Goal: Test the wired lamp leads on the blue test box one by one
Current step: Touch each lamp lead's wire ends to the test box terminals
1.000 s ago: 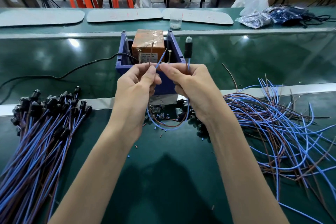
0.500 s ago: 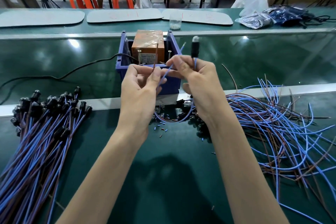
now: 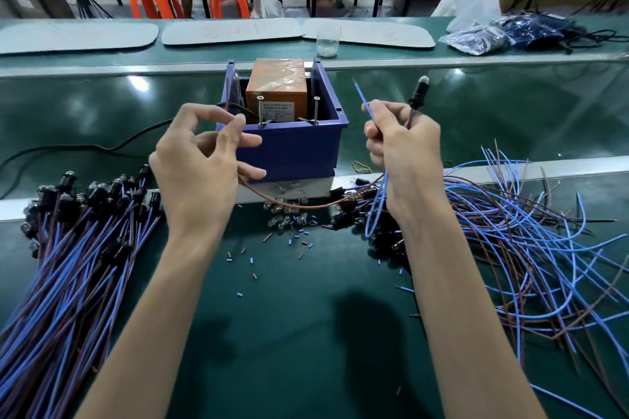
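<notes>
The lamp lead is up in the air in front of the blue test box, split between both hands. The right hand has a clenched grip: fingers curled round the blue wire and the wires just under the black lamp socket. The socket stands upright above the knuckles, bulb end up, leaning a touch right. The blue wire's bare end pokes out of the fist pointing up and a bit left, off to the right of the box, touching nothing. The rest of it hangs below the hand in a loop.

The left hand sits at the box's front left corner, thumb and forefinger pinching the brown wire, other fingers loosely spread. From there the brown wire drops below the fingers and sags in a long low arc rightwards over the table to the right hand. Can't really tell where its tip ends.

Inside the box there's an orange block wrapped in tape, and two upright screws at the front rim; the blue wire's end is well apart from them. A neat bundle of leads lies at left, a loose tangle at right, loose bulbs and cut insulation bits in between.
</notes>
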